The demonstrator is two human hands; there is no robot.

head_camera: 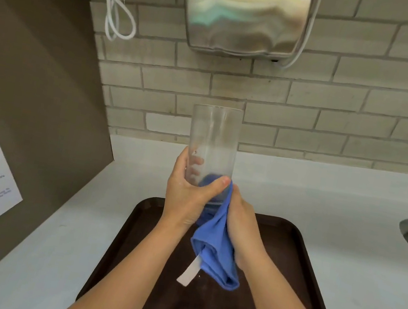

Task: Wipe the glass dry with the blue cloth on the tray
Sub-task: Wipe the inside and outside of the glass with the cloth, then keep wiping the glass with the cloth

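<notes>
Your left hand [185, 192] grips the glass [212, 142]; your right hand [239, 223] clutches the blue cloth [216, 249] beneath the "AIKE" dryer [245, 14], frame top.

Glass [213, 139] above tray [300, 266]

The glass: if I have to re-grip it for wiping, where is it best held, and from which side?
Hold the glass round its lower wall, coming from the left, as the left hand does now. It stands upright, tall and straight-sided, so the fingers can wrap it there. The right hand works the blue cloth at the base, so that side is taken.
</notes>
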